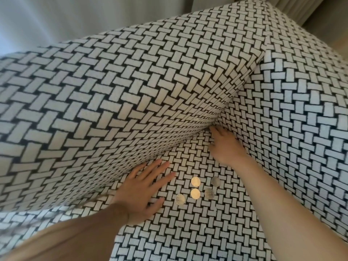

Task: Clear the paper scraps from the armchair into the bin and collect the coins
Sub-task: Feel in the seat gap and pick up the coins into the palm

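Observation:
Several round coins (195, 193) lie close together on the armchair's seat (197, 232), which is covered in black-and-white woven-pattern fabric. My left hand (143, 187) lies flat on the seat with fingers spread, just left of the coins and against the raised seat cushion (113, 95). My right hand (225, 146) reaches into the back corner where cushion, seat and armrest meet; its fingertips are hidden in the gap. No paper scraps or bin show in view.
The armrest (291, 119) in the same pattern rises on the right. Pale curtains (56, 21) hang behind the chair. A strip of beige floor (337, 46) shows at the upper right.

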